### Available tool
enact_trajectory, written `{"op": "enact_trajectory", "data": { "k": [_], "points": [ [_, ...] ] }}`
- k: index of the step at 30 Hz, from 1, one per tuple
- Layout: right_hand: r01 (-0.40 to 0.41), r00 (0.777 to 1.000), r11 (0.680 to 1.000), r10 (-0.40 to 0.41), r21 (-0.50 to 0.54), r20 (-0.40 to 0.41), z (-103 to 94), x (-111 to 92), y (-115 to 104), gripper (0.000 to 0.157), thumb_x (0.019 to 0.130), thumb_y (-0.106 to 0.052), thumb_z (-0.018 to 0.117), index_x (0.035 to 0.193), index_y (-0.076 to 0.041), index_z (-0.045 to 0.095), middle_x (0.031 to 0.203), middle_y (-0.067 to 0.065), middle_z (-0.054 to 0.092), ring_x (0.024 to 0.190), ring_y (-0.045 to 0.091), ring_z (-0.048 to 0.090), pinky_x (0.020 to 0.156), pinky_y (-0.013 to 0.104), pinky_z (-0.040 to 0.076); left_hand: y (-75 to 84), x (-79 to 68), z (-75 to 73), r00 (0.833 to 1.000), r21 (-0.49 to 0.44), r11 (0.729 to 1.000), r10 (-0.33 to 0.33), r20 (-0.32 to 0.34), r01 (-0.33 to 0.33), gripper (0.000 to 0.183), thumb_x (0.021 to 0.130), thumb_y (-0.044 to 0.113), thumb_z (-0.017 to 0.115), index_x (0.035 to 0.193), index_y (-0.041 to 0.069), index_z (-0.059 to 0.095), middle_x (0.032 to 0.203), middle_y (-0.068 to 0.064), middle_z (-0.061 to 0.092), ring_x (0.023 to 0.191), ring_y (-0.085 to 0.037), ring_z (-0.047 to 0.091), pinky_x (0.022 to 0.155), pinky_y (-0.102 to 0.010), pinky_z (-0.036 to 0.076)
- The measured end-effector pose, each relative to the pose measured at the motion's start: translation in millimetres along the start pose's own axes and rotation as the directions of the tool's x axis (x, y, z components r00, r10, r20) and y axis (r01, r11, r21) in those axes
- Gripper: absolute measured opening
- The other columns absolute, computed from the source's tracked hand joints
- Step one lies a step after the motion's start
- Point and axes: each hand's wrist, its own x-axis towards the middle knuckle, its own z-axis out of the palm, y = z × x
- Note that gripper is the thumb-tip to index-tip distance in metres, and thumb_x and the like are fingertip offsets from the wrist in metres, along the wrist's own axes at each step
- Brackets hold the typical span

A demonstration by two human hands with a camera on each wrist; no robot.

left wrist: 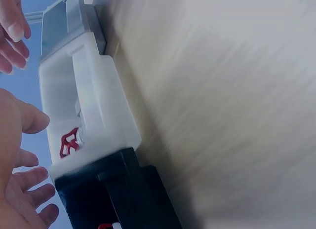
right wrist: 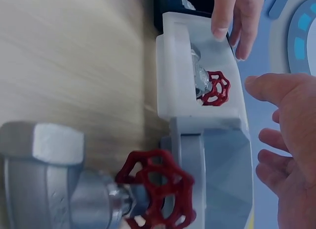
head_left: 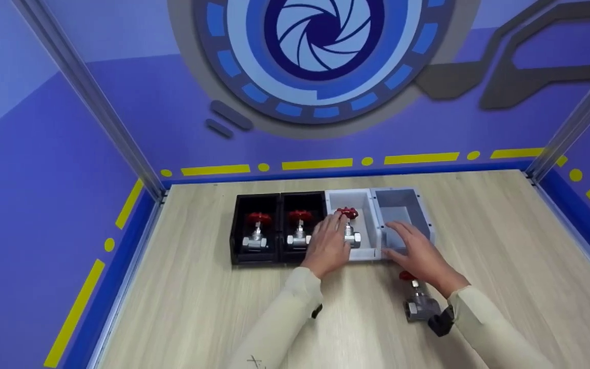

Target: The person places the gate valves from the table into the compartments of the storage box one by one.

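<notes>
My left hand hovers over the front of the white bin, its fingers loosely extended and holding nothing. Inside that bin lies a metal valve with a red handwheel. My right hand is above the grey bin, fingers spread, with nothing in them. Below the right wrist, on the table, lies another valve with a red handwheel, partly covered by the hand. Two black bins on the left each contain a similar valve.
The four-sided bins stand side by side on a light wooden table. Purple printed panels enclose the table at the back and sides, joined by metal corner posts.
</notes>
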Motion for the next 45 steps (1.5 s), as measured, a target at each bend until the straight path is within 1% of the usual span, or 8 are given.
{"op": "enact_trajectory", "data": {
  "k": [8,11,17,25,28,31,37,45],
  "points": [
    [0.031,0.999,0.999,-0.032,-0.028,-0.027,-2.7,-14.8,9.8,0.063,0.087,-0.027,0.072,0.141,-0.006,0.046,0.141,0.017,0.048,0.132,0.038,0.045,0.103,0.056,0.041,14.2,4.9,0.5,0.999,-0.002,1.000,0.024,0.021,-0.024,0.060,0.097,0.028,0.048,0.151,0.010,0.031,0.157,-0.008,0.031,0.145,-0.026,0.030,0.117,-0.041,0.027],
    [0.019,1.000,0.999,-0.020,-0.041,-0.017,-3.0,-19.8,12.3,0.064,0.087,-0.027,0.072,0.141,-0.006,0.045,0.142,0.017,0.048,0.132,0.038,0.045,0.103,0.056,0.041,18.7,6.0,1.9,0.999,0.014,0.999,0.034,0.024,-0.034,0.060,0.097,0.030,0.047,0.151,0.010,0.031,0.158,-0.007,0.031,0.145,-0.025,0.030,0.118,-0.040,0.026],
    [-0.012,1.000,0.999,0.013,-0.040,0.019,-3.5,-30.2,14.4,0.067,0.087,-0.027,0.071,0.144,-0.008,0.043,0.146,0.019,0.042,0.135,0.039,0.041,0.103,0.058,0.040,26.3,7.5,5.5,0.997,0.048,0.996,0.072,0.003,-0.073,0.060,0.095,0.029,0.048,0.149,0.008,0.035,0.155,-0.007,0.035,0.143,-0.026,0.034,0.117,-0.039,0.028],
    [-0.033,0.998,0.998,0.036,-0.045,0.047,-5.4,-42.0,20.9,0.070,0.086,-0.034,0.072,0.144,-0.008,0.043,0.147,0.017,0.041,0.134,0.038,0.042,0.102,0.057,0.041,37.6,12.1,9.8,0.997,0.040,0.997,0.072,0.028,-0.073,0.062,0.095,0.029,0.049,0.151,0.009,0.032,0.158,-0.005,0.031,0.144,-0.024,0.032,0.118,-0.039,0.027],
    [-0.041,0.997,0.998,0.044,-0.046,0.061,-5.2,-46.5,23.2,0.073,0.083,-0.036,0.074,0.144,-0.009,0.043,0.146,0.018,0.042,0.134,0.039,0.042,0.103,0.058,0.040,41.6,14.1,10.5,0.996,0.043,0.996,0.079,0.038,-0.080,0.063,0.095,0.031,0.050,0.151,0.010,0.032,0.157,-0.005,0.032,0.144,-0.023,0.032,0.117,-0.040,0.028],
    [-0.032,0.997,0.997,0.037,-0.067,0.072,-5.5,-50.5,25.0,0.075,0.080,-0.036,0.077,0.142,-0.008,0.045,0.144,0.018,0.044,0.132,0.038,0.044,0.102,0.056,0.042,45.9,15.8,11.2,0.995,0.039,0.996,0.071,0.067,-0.074,0.064,0.096,0.033,0.048,0.153,0.011,0.029,0.159,-0.004,0.029,0.146,-0.023,0.029,0.118,-0.040,0.026],
    [-0.037,0.991,0.995,0.049,-0.095,0.127,-6.8,-60.7,28.5,0.080,0.076,-0.041,0.080,0.141,-0.007,0.047,0.144,0.018,0.046,0.132,0.038,0.045,0.102,0.056,0.042,53.2,17.6,14.5,0.991,0.038,0.995,0.089,0.097,-0.093,0.065,0.097,0.034,0.047,0.154,0.011,0.025,0.161,-0.005,0.025,0.148,-0.021,0.025,0.120,-0.040,0.022],
    [-0.016,0.981,0.988,0.045,-0.154,0.190,-4.3,-74.3,32.7,0.103,0.061,-0.050,0.086,0.144,-0.007,0.043,0.146,0.016,0.042,0.133,0.037,0.044,0.104,0.057,0.040,54.2,19.7,21.1,0.989,0.052,0.990,0.127,0.082,-0.131,0.065,0.095,0.030,0.048,0.153,0.009,0.027,0.160,-0.007,0.026,0.147,-0.021,0.027,0.119,-0.039,0.025]
  ]
}}
